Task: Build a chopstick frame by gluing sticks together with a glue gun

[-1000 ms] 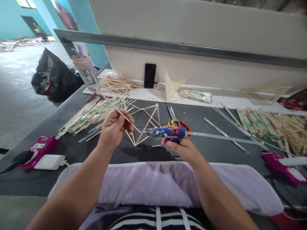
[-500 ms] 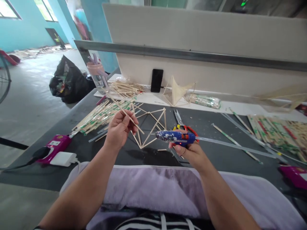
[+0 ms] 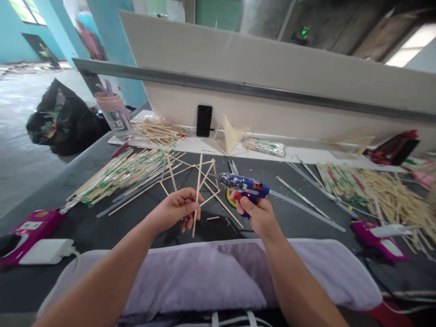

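Pinched in the fingers of my left hand [image 3: 182,207] is a thin wooden stick [image 3: 199,181], held nearly upright. My right hand [image 3: 257,211] grips a blue glue gun [image 3: 248,185], its white-crusted front pointing left; a clear glue stick [image 3: 303,209] trails out of its back end. Just beyond my left hand, a frame of joined wooden sticks [image 3: 172,175] stands on the dark table, partly hidden by the hand and the upright stick. Scissors [image 3: 233,167] lie behind the glue gun, their handles mostly covered by it. A short stick piece [image 3: 213,218] lies between my hands.
Wrapped sticks [image 3: 122,175] lie at left, loose sticks [image 3: 160,131] behind them. A jar [image 3: 114,116], a phone [image 3: 204,121] and a finished-looking stick model [image 3: 233,136] stand along the back. More sticks [image 3: 381,190] spread at right. Magenta power strips [image 3: 37,231] sit at both sides.
My left hand has turned the stick from a slant to nearly upright and moved lower in view. The glue gun's nozzle end has shifted slightly up and left. The whole view has swung right.
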`<move>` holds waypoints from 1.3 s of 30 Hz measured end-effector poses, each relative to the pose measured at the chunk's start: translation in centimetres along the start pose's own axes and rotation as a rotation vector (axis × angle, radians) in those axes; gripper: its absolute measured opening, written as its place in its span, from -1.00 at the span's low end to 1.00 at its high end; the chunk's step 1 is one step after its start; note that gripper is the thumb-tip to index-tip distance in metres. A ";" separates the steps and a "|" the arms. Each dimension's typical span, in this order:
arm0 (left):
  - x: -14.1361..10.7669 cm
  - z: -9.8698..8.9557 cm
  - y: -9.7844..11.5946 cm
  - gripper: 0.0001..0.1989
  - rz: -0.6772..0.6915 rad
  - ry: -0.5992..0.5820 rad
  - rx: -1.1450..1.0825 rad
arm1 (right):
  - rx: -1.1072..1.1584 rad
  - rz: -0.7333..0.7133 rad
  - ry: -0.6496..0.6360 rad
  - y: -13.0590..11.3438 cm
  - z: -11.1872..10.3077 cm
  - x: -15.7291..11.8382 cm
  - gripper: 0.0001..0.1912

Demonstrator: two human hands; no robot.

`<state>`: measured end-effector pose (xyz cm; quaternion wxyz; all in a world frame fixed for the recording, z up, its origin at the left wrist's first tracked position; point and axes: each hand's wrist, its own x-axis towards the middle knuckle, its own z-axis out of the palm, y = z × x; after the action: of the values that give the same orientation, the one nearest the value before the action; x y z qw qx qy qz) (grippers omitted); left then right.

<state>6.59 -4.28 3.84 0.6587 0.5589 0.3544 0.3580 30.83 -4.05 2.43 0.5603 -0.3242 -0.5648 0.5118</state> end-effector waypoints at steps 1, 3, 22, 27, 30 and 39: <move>0.0 0.0 0.0 -0.78 -0.015 -0.015 0.026 | 0.003 -0.014 0.015 -0.2 -0.1 0.1 -0.79; 0.0 0.0 0.0 -0.78 -0.047 -0.043 0.068 | 0.024 -0.033 0.038 -0.5 -0.2 0.2 -0.77; 0.0 -0.2 -0.3 -0.75 -0.101 -0.178 0.200 | 0.018 -0.034 0.077 -1.0 -0.4 0.4 -0.81; -0.1 -0.2 -0.4 -0.75 -0.095 -0.168 0.208 | 0.000 -0.018 0.110 -0.7 -0.5 0.3 -0.80; -0.1 -0.2 -0.4 -0.75 -0.088 -0.168 0.209 | -0.021 -0.009 0.151 -0.5 -0.5 0.2 -0.79; -0.1 -0.2 -0.3 -0.74 -0.079 -0.151 0.227 | 0.009 0.044 0.202 -0.6 -0.1 0.2 -0.69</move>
<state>6.41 -4.33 3.50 0.6297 0.6408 0.3637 0.2463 31.04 -3.97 3.08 0.6045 -0.3841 -0.4959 0.4910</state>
